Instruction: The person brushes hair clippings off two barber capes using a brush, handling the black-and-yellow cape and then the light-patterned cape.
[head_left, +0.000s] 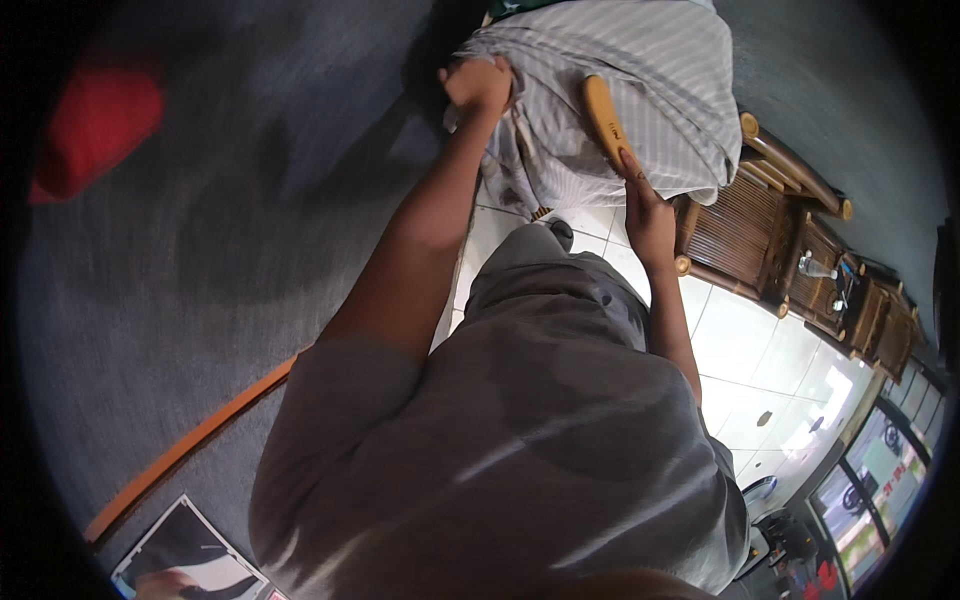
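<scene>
A grey-and-white striped cloth hangs in folds before me, draped over something I cannot make out. My left hand grips a bunched fold at the cloth's left edge. In my right hand is a curved wooden brush, held by its lower end with the thumb along its back. The brush lies against the striped cloth, and its back bears writing. Its bristles are mostly hidden beneath it. Dark smudges or hair clippings show on the cloth around the brush.
A dark grey wall with an orange strip rises close on my left. Bamboo seats line the right side, with a clear bottle on one section. White floor tiles bear dark clumps. A glass door stands lower right.
</scene>
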